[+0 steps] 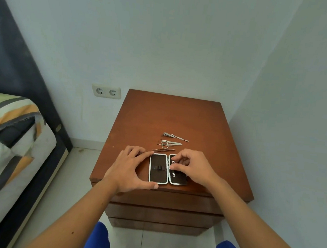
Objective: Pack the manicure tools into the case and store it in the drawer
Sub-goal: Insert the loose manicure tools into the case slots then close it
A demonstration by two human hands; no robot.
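A dark manicure case with a silver rim lies open flat near the front edge of the brown nightstand. My left hand grips the case's left half between thumb and fingers. My right hand rests on the right half, its fingertips pinching a small metal tool in the case. Behind the case lie tweezers, small scissors, a nail clipper and a thin pusher.
The nightstand has closed drawer fronts below its top. A bed with striped bedding stands to the left. A double wall socket is on the wall behind. White walls close in at the back and right.
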